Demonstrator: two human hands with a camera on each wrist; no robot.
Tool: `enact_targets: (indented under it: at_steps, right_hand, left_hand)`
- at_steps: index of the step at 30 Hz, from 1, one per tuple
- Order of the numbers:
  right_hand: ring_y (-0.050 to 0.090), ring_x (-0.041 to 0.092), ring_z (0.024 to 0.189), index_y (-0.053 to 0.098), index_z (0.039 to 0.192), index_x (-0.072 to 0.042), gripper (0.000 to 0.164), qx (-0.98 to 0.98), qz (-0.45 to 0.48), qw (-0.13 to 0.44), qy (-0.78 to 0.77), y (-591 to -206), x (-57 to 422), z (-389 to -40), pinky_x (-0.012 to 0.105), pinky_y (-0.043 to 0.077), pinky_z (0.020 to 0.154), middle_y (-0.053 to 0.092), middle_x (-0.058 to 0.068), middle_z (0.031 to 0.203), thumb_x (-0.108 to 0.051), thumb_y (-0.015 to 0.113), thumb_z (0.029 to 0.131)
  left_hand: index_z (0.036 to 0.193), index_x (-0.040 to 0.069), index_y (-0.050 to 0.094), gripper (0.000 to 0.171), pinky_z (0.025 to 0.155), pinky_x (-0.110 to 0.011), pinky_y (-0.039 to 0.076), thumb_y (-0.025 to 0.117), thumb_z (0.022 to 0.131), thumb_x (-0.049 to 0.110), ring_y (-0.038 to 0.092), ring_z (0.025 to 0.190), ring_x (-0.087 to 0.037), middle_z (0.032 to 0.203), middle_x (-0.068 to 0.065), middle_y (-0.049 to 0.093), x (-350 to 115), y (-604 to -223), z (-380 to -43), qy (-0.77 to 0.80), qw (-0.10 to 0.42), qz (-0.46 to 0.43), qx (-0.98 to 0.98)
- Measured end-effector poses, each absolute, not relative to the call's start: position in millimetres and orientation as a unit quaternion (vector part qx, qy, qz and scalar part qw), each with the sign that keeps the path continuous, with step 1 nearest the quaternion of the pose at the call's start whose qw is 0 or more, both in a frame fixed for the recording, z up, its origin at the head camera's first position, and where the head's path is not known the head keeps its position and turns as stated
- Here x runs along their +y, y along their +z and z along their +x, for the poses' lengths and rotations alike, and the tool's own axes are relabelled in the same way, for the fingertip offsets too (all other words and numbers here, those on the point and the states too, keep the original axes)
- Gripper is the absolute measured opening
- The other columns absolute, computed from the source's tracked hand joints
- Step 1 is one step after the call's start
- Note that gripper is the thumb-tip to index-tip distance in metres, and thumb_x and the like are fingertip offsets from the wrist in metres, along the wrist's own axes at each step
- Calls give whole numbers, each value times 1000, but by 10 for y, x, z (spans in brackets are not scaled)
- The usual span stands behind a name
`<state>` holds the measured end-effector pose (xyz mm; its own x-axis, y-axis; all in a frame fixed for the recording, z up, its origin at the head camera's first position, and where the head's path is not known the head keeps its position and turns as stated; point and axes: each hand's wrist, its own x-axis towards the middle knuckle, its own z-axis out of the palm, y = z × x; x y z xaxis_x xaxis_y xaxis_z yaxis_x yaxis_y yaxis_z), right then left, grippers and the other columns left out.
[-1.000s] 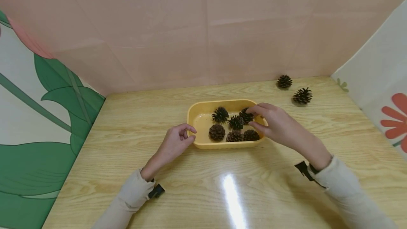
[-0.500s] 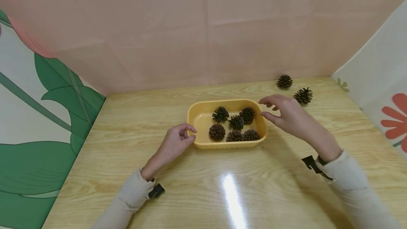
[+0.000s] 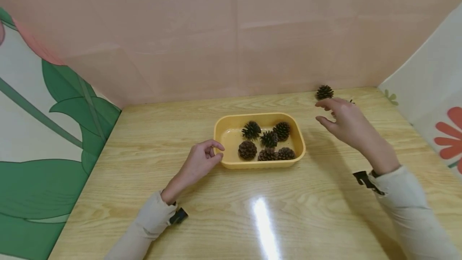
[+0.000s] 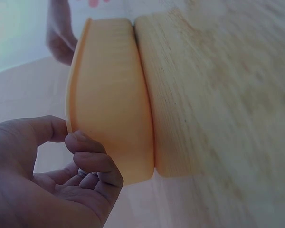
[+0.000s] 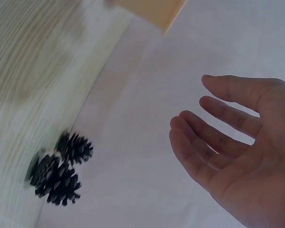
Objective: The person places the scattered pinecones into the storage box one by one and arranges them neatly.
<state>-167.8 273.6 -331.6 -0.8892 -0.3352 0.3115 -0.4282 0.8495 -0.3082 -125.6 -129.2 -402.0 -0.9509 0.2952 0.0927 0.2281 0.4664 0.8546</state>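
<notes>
A yellow plastic tub (image 3: 260, 165) stands on the table with several brown pine cones (image 3: 247, 150) inside, mostly toward its middle and right. At its left end my left hand (image 3: 201, 161) pinches the rim between thumb and finger, as the left wrist view confirms on the tub wall (image 4: 109, 95). My right hand (image 3: 346, 122) hangs in the air right of the tub, fingers loosely bent, nothing in them. Just beyond it lies a pine cone (image 3: 324, 90); a second is mostly hidden behind that hand. Both cones (image 5: 57, 180) show in the right wrist view.
The wood-grain table (image 3: 151, 131) ends at a pinkish cloth backdrop (image 3: 231, 51). Printed floral panels flank it, with green leaves (image 3: 72, 107) on the left and a red flower (image 3: 451, 131) on the right. A bright light reflection crosses the front table surface.
My right hand has come out of the tub, leaving a pine cone at its right side, and has moved right and back toward the two loose cones. The left hand stays at the rim.
</notes>
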Motion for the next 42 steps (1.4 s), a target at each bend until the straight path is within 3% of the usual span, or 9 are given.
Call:
enact_targets:
  at_steps: [2, 9, 12, 23, 31, 38, 42]
  right_hand:
    - [66, 45, 88, 60, 124, 6, 37, -955, 195, 129, 182, -3330, 2801, -1704, 58, 53, 75, 59, 31, 120, -6, 70, 90]
    - [52, 52, 107, 60, 121, 8, 38, -956, 187, 160, 162, -3457, 3027, -1844, 63, 43, 87, 58, 34, 114, -1, 72, 86]
    - [50, 53, 108, 59, 120, 9, 38, -955, 184, 169, 158, -3529, 3105, -1891, 64, 41, 89, 58, 35, 113, 0, 72, 85]
    - [42, 58, 113, 55, 126, 10, 43, -961, 161, 157, 162, -3700, 3293, -1969, 68, 27, 102, 52, 36, 120, -2, 70, 88]
    - [46, 58, 106, 55, 126, 11, 44, -961, 158, 158, 165, -3775, 3366, -2024, 68, 34, 95, 52, 37, 118, 0, 71, 86]
    - [27, 67, 123, 46, 134, 10, 54, -972, 122, 106, 171, -3861, 3471, -2049, 71, 20, 106, 34, 48, 136, -3, 69, 88]
    - [30, 67, 119, 41, 138, 11, 59, -977, 115, 85, 157, -3905, 3533, -2062, 73, 23, 102, 35, 47, 134, -2, 69, 87]
  left_hand:
    - [105, 3, 71, 17, 48, -23, 36, 66, 91, 9, 45, 53, -12, 67, -2, 54, -1289, -4013, -1256, 493, 35, 152, 856]
    - [105, 3, 71, 16, 49, -23, 38, 66, 91, 8, 46, 53, -11, 67, -2, 54, -1286, -4007, -1266, 491, 36, 153, 857]
    - [105, 3, 71, 15, 49, -24, 38, 66, 91, 8, 46, 53, -11, 67, -3, 54, -1292, -4010, -1262, 490, 37, 152, 857]
    - [105, 3, 71, 16, 49, -24, 38, 66, 91, 10, 46, 53, -13, 67, -2, 54, -1289, -4024, -1260, 486, 33, 153, 860]
    - [105, 4, 71, 15, 49, -24, 38, 66, 92, 9, 46, 54, -14, 69, -3, 54, -1291, -4025, -1263, 490, 34, 150, 858]
    - [104, 3, 71, 15, 50, -25, 39, 67, 91, 7, 47, 55, -14, 69, -3, 54, -1292, -4022, -1266, 489, 36, 153, 858]
    - [105, 4, 71, 15, 50, -25, 39, 67, 91, 8, 47, 55, -14, 69, -3, 55, -1290, -4015, -1261, 489, 36, 152, 858]
